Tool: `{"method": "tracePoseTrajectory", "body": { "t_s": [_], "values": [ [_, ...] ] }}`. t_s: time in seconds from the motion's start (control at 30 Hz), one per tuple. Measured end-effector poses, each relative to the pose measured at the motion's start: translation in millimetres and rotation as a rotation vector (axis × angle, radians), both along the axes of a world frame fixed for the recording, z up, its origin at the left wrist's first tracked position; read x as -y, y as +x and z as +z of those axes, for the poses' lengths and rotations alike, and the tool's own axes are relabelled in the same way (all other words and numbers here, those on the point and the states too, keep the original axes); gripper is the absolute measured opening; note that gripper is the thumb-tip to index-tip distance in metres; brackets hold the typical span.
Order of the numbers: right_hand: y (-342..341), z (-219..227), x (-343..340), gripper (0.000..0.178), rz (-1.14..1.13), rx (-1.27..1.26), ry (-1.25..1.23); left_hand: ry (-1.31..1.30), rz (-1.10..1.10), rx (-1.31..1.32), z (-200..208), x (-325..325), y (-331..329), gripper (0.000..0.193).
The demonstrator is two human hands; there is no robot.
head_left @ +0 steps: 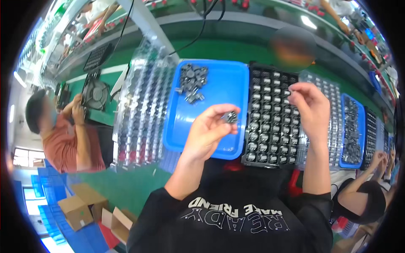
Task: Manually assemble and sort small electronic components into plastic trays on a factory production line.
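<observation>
Fingers of the left hand [209, 128] pinch a small grey part [230, 117] above the blue tray [228, 90]; the right hand [310, 105] hovers over the black compartment tray [270, 114], fingertips closed on something too small to identify, on the green counter [236, 48].

Blue tray [228, 84]: glossy smooth plastic; black tray [270, 122]: matt plastic; small part [230, 117]: grey metal-looking.

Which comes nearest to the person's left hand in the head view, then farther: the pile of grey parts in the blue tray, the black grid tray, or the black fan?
1. Pile of grey parts, up in the blue tray, above the left hand.
2. Black grid tray, to its right.
3. Black fan, far left.
</observation>
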State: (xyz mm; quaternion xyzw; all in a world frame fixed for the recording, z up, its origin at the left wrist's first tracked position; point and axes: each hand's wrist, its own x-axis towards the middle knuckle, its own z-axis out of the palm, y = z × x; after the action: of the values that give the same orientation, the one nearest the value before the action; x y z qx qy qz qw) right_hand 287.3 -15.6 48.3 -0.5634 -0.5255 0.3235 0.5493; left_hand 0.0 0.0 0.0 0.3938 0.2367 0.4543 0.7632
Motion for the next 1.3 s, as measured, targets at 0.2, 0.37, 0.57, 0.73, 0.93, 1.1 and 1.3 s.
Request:
{"method": "tracePoseTrajectory", "body": {
  "t_s": [0.2, 0.37, 0.57, 0.73, 0.93, 1.1, 1.3],
  "values": [
    [-79.0, 9.4, 39.5, 0.024, 0.086, 0.111, 0.198, 0.119, -0.073, -0.005, 12.8, -3.1, 0.1, 0.038],
    [-96.3, 10.5, 33.4, 0.027, 0.118, 0.328, 0.433, 0.193, -0.071, -0.035, 14.1, 4.1, 3.1, 0.048],
    [-104.8, 5.2, 29.4, 0.029, 0.128, 0.338, 0.489, 0.244, -0.021, -0.078, 22.2, 6.3, -4.2, 0.045],
    [-108.4, -4.2, 31.7, 0.03, 0.13, 0.341, 0.506, 0.252, -0.029, -0.117, 22.9, 7.3, -9.1, 0.043],
    [-110.4, -10.3, 34.5, 0.03, 0.167, 0.363, 0.499, 0.227, -0.056, -0.048, 14.9, 9.6, -13.1, 0.035],
    [-110.4, -13.7, 41.2, 0.023, 0.121, 0.275, 0.312, 0.205, 0.018, -0.072, -1.2, 21.4, -12.6, 0.035],
    [-74.9, -23.5, -0.2, 0.007, 0.297, 0.464, 0.021, 0.26, 0.099, -0.589, -14.8, 23.2, -4.3, 0.053]
  ]
}}
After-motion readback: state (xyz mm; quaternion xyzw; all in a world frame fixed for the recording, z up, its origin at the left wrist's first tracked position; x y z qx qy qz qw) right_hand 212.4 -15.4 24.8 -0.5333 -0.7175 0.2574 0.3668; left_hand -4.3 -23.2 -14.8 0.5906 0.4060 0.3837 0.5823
